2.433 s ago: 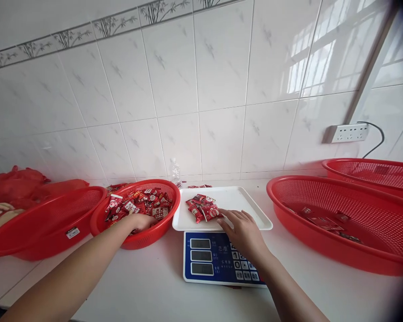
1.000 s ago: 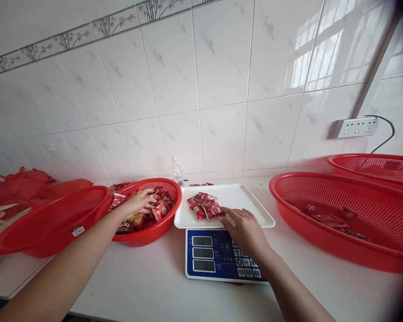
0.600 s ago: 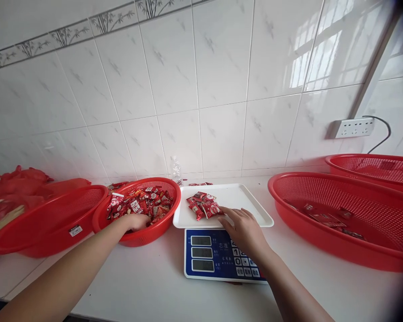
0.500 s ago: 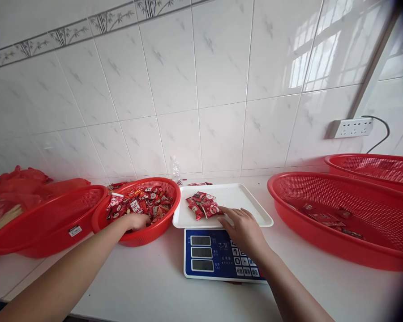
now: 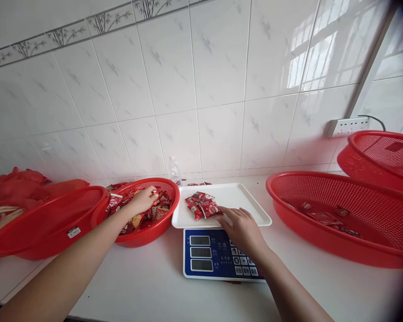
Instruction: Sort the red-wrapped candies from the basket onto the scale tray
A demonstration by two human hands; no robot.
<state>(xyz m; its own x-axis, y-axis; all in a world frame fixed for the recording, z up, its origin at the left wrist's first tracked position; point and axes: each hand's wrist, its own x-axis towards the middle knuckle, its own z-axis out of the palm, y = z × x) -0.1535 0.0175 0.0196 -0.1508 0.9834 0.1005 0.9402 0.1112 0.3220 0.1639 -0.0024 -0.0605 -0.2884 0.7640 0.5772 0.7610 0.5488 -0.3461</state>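
My left hand [image 5: 143, 201] is over the red basket [image 5: 139, 239] of small red snack packets [image 5: 159, 212]. Its fingers are curled inward, with a bit of red and white at their tips too small to name. My right hand [image 5: 243, 228] lies at the front rim of the white weighing tray [image 5: 251, 210], fingers stretched out. Its fingertips touch or nearly touch a small pile of red packets [image 5: 203, 205] on that tray. Below it is the blue scale panel [image 5: 218, 257], its keys partly hidden by my right hand and wrist.
To the left stands another red basket [image 5: 50, 223], beside red plastic bags [image 5: 20, 188]. At right a large red basket [image 5: 322, 237] contains a few packets, and a further red basket [image 5: 372, 156] sits behind it. A clear bottle [image 5: 175, 171] and a power strip [image 5: 349, 127] are near the wall.
My left hand has risen out of the packets and moved towards the basket's far side. The rear right basket has shifted up and right. My right hand stays in place.
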